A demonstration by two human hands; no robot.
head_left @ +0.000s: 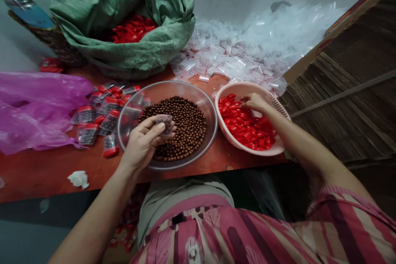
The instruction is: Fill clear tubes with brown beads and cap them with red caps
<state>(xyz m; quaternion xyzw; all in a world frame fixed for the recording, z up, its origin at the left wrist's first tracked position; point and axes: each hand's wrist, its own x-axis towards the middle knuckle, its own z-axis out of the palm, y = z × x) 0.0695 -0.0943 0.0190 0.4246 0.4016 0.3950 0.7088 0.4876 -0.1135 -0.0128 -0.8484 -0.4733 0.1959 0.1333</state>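
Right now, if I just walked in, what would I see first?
Probably the shiny red plastic pieces in the pale-pink plastic basket at right, under the right hand. Left of it, glossy brown round beads lie in a clear plastic bowl, and the left hand holds a small clear plastic container above them.

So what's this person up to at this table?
Their left hand holds a small clear container with dark beads in it, above a clear bowl of brown beads. The right hand is in the pink basket, at the red caps; whether it grips one is unclear. Red-capped containers lie left of the bowl, and a heap of clear pieces sits behind the basket.
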